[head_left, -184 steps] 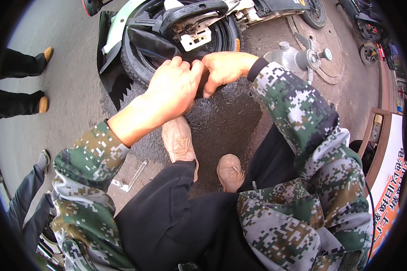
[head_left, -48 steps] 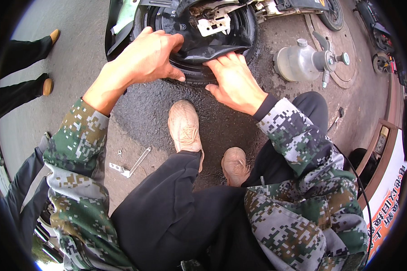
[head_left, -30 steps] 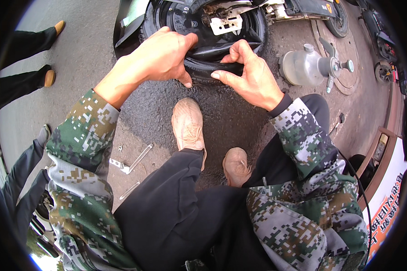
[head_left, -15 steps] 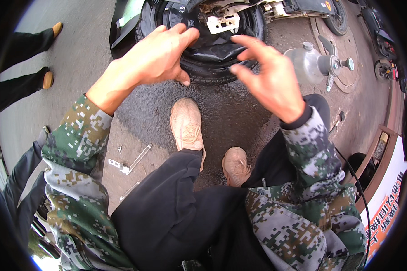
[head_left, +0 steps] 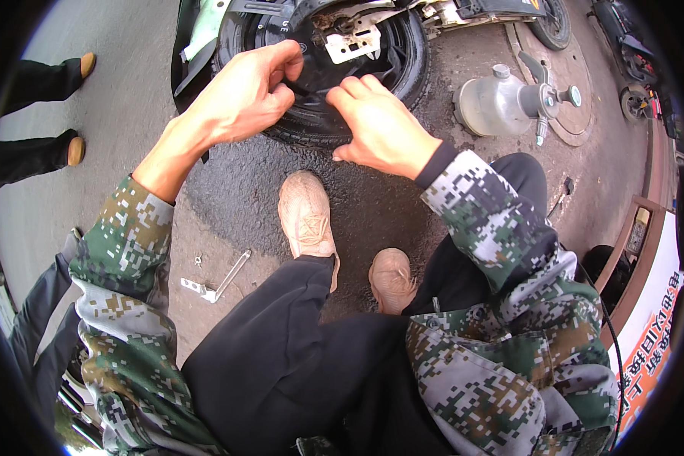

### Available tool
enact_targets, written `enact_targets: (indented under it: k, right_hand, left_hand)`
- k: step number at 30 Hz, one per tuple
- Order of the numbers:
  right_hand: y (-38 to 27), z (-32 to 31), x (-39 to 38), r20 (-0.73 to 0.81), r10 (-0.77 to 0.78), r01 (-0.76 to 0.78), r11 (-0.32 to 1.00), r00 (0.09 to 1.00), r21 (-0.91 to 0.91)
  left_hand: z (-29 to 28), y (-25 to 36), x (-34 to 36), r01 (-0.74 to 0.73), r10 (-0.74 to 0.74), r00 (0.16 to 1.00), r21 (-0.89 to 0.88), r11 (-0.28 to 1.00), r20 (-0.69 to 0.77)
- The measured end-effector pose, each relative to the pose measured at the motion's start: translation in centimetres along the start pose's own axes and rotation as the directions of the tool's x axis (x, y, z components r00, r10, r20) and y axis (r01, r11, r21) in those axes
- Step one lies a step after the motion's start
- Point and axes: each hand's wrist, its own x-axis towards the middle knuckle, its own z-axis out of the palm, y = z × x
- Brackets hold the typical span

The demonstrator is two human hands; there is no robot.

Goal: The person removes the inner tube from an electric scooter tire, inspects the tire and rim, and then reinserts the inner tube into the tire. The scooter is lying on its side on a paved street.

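Note:
A scooter wheel lies tipped over in front of me, its black tyre [head_left: 304, 135] wet and its hub dark. Slack black rubber that looks like an inner tube [head_left: 323, 115] bulges out along the tyre's near side. My left hand [head_left: 243, 95] is closed at the wheel's left, thumb pressed to curled fingers on the black rubber. My right hand [head_left: 384, 125] lies across the near right of the tyre, fingers over it and thumb below its edge; the fingers partly hide what they grip. A rusty white bracket [head_left: 353, 45] sits above the hub.
A clear pump sprayer [head_left: 494, 105] stands to the right. A metal bracket with a long bolt [head_left: 213, 289] lies on the ground at left. My shoes [head_left: 305, 213] are on wet pavement. Bystanders' legs [head_left: 42, 87] are at far left, a parked scooter [head_left: 623, 45] at far right.
My right hand has moved left and come down onto the tyre. My left hand has curled closed onto the black rubber. The whole view has shifted slightly.

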Motion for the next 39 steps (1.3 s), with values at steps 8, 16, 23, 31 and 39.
enact_targets:
  k: [8,16,23,31,39]
  right_hand:
    - [0.8,-4.1,5.4,0.449,0.104,-0.227,0.947,0.888,0.229]
    - [0.7,-2.8,4.7,0.451,0.045,-0.039,0.999,0.892,-0.022]
    - [0.5,-3.0,7.2,0.686,0.1,-0.197,0.978,0.721,0.064]
    - [0.9,-2.5,8.6,0.781,0.076,-0.273,0.954,0.62,0.124]
    - [0.7,-1.9,4.6,0.442,0.168,-0.376,0.815,0.881,0.44]
  left_hand:
    - [-0.1,-0.1,0.1,-0.033,0.033,0.999,0.054,0.998,0.003]
    - [-0.2,0.0,-0.1,-0.002,0.002,0.999,0.01,1.0,0.037]
    - [-0.1,0.4,0.3,-0.023,0.02,0.999,0.108,0.994,0.031]
    - [0.1,1.5,1.8,-0.108,-0.143,0.904,0.538,0.836,0.404]
    - [0.4,1.1,0.3,-0.198,0.027,0.946,0.511,0.836,0.323]
